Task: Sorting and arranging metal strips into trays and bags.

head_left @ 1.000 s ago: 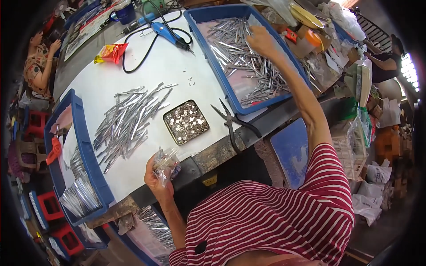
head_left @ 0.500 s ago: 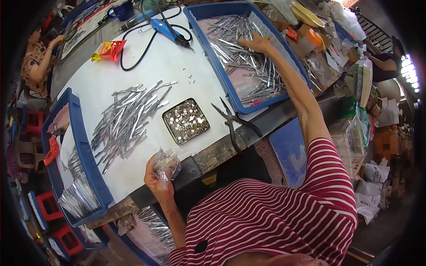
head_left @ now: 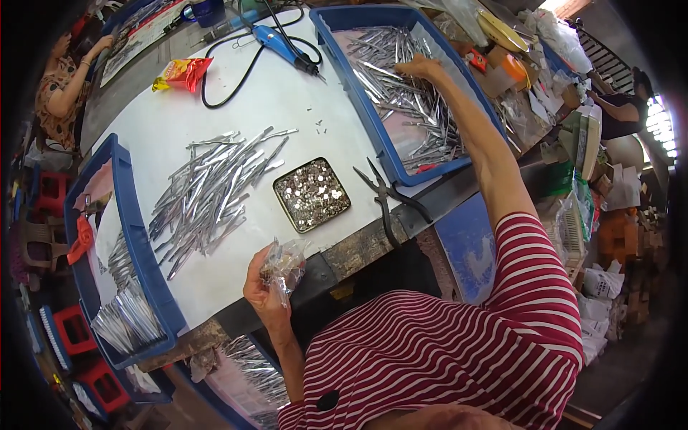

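Observation:
My left hand (head_left: 266,288) is closed around a crinkled clear plastic wrapper (head_left: 285,269) at the table's front edge; what is inside the wrapper is hard to make out. My right arm stretches to the far right, where my right hand (head_left: 421,68) rests over flat silvery metal strips (head_left: 390,89) in a large blue tray (head_left: 380,147). Its fingers reach out onto the strips, and nothing held shows. Between my hands are an open square tin (head_left: 312,195) of small shiny discs and pliers (head_left: 387,197) with dark handles. A pile of similar strips (head_left: 208,193) lies left of the tin.
A second blue tray (head_left: 136,222) with strips stands at the left edge. Farther back are a blue corded power tool (head_left: 283,46), a red and yellow packet (head_left: 183,74) and a blue mug (head_left: 206,13). Another person (head_left: 63,93) sits at the far left; clutter lines the right.
The view has shifted a little, so the table things appear slightly farther right. My right hand stays over the strips with its fingers drawn slightly in. My left hand still holds the wrapper.

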{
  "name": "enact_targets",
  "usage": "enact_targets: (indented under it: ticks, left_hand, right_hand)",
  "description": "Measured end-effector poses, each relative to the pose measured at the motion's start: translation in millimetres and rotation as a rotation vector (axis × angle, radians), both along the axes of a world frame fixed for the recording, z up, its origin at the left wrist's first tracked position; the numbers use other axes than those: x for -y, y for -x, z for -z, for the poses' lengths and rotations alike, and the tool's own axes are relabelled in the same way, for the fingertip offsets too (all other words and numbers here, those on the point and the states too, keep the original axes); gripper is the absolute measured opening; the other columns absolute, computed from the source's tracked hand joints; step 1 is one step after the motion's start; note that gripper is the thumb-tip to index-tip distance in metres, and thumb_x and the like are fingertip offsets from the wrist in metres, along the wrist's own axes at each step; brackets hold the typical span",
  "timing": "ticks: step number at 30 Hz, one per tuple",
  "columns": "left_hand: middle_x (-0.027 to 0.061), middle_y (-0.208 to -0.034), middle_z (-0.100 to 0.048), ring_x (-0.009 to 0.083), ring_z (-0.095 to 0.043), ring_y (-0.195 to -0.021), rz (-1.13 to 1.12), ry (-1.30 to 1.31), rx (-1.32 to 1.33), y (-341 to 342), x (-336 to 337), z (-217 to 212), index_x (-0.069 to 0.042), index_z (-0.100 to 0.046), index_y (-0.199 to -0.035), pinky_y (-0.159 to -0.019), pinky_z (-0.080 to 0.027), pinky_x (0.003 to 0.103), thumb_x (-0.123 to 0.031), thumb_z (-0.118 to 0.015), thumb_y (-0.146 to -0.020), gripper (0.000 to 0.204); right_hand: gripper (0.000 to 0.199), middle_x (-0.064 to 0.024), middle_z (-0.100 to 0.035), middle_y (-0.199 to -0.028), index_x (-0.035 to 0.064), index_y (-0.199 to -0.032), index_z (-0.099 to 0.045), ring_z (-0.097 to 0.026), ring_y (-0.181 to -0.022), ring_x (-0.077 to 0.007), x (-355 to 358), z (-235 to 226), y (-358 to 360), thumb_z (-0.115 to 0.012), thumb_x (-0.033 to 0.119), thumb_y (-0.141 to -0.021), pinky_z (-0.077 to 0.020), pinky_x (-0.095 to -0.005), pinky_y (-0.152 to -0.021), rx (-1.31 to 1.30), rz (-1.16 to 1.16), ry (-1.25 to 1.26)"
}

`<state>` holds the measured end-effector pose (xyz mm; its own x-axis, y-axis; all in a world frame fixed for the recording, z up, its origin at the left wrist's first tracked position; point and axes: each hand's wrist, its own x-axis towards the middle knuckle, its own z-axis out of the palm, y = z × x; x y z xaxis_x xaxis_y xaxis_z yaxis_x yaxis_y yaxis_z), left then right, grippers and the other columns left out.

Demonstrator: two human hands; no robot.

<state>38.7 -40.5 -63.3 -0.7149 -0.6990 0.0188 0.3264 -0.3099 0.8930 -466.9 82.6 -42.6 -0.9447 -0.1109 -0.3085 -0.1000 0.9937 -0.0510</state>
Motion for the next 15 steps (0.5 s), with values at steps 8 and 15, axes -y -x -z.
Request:
enact_targets:
  ticks: [8,15]
  left_hand:
    - [0.0132,-0.104,-0.052,0.0178,-0.054,-0.087,-0.010,0.007,0.012,3,-1,-5,0.006,-0.044,-0.108,-0.074,-0.046,0.029,-0.012,-0.063,-0.072,0.045]
    - [0.0146,-0.107,-0.050,0.0197,-0.053,-0.090,-0.015,0.001,0.013,2,0,-4,0.007,-0.043,-0.110,-0.074,-0.047,0.031,-0.013,-0.061,-0.073,0.046]
  right_hand:
    - [0.086,-0.0261,-0.018,-0.128,0.0074,-0.128,-0.022,-0.021,-0.117,-0.0445,8,1,-5,-0.056,0.046,-0.059,-0.0240,-0.0546,-0.090,-0.042,0.129,0.061]
    - [0.078,-0.0217,-0.026,-0.125,0.0047,-0.124,-0.028,-0.029,-0.114,-0.0390,25,-11,-37,-0.058,0.042,-0.063,-0.0287,-0.0513,-0.087,-0.148,0.205,0.042]
